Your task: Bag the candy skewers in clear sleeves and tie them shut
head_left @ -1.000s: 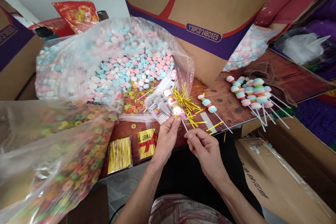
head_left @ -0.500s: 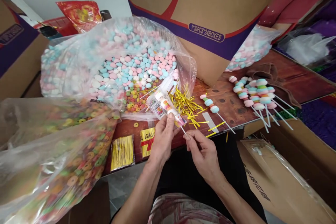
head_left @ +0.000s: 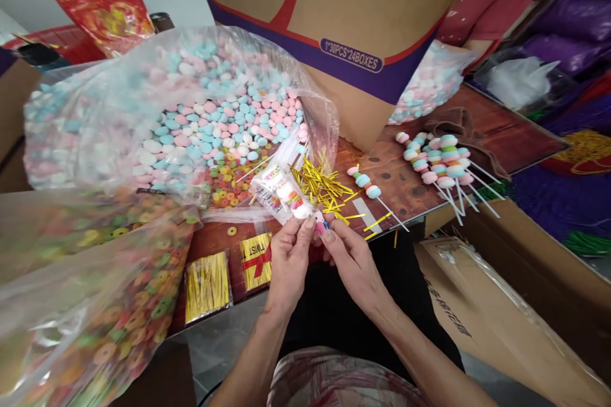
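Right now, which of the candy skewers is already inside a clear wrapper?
The candy skewer held by both hands, left hand and right hand; the lone skewer and the pile lie bare on the table.

The cardboard box (head_left: 353, 19) reads "1*30PCS*24BOXES" (purple band); the gold tie packet (head_left: 256, 261) reads "TWIST"

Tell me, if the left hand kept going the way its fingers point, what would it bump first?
The left hand points up and away, so it would probably first meet the wrapped candy stick it already pinches, then the big candy bag behind. Depth is hard to judge.
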Demonstrator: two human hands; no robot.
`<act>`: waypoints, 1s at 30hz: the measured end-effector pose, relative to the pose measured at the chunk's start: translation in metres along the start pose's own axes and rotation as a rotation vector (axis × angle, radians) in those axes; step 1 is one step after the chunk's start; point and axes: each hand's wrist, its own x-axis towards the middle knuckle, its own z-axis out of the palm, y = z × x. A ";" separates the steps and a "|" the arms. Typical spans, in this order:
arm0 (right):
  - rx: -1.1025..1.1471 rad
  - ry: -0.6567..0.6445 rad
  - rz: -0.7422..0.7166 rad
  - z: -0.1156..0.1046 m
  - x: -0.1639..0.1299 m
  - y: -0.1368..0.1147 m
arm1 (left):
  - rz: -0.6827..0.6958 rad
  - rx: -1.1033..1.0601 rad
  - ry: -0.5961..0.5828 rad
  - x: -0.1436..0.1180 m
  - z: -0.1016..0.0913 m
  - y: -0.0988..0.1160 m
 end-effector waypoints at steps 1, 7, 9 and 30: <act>0.102 0.025 0.036 0.006 0.001 -0.001 | -0.011 -0.002 -0.027 -0.002 -0.001 0.001; 0.460 -0.208 0.335 0.029 -0.005 -0.001 | -0.149 -0.166 -0.092 -0.013 -0.015 0.025; 0.162 -0.328 0.259 0.023 -0.004 -0.001 | -0.127 -0.223 -0.053 -0.011 -0.021 0.031; -1.427 -0.377 -0.720 -0.045 0.100 0.008 | -0.131 -0.215 0.128 0.010 -0.023 0.019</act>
